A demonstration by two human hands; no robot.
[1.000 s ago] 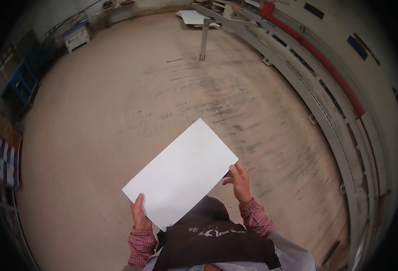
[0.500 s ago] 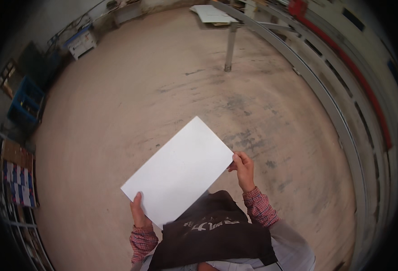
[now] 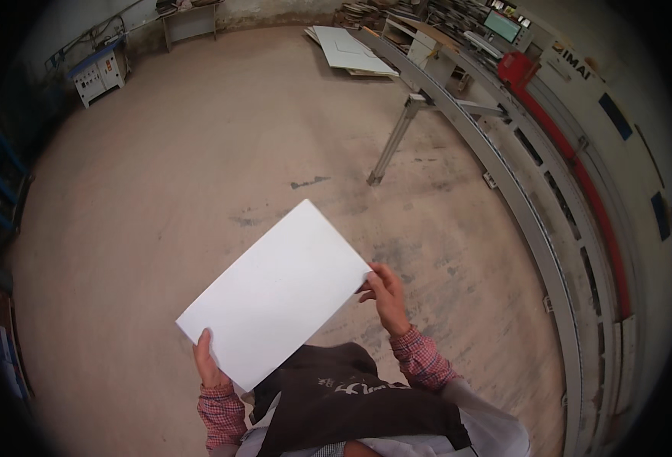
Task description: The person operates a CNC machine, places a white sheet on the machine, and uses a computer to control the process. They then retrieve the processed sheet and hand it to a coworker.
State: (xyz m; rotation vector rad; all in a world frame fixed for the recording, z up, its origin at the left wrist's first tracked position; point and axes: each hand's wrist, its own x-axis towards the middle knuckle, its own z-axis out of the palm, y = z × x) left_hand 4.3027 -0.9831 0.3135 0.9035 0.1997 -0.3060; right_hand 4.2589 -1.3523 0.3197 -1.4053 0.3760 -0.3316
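A plain white rectangular board (image 3: 275,293) is held in front of my body, slanted with its far corner pointing ahead. My left hand (image 3: 209,362) grips its near left edge, with the thumb lying on the top face and the other fingers hidden underneath. At the right corner, my right hand (image 3: 385,298) pinches the edge, its lower fingers curled loosely just outside the board. Both forearms wear red checked cuffs, and a dark apron (image 3: 351,400) lies below the board's near edge.
A long machine with a grey rail (image 3: 530,217) and a red beam (image 3: 580,167) curves along the right, on a metal leg (image 3: 394,145). White panels (image 3: 344,52) lie on the floor ahead. A control cabinet (image 3: 98,76) stands far left, with a blue frame (image 3: 1,183) nearer.
The view has swung to the right and lifted, showing more of the machine and the far panels. In the picture, the board and both hands sit further left; both hands stay on it.
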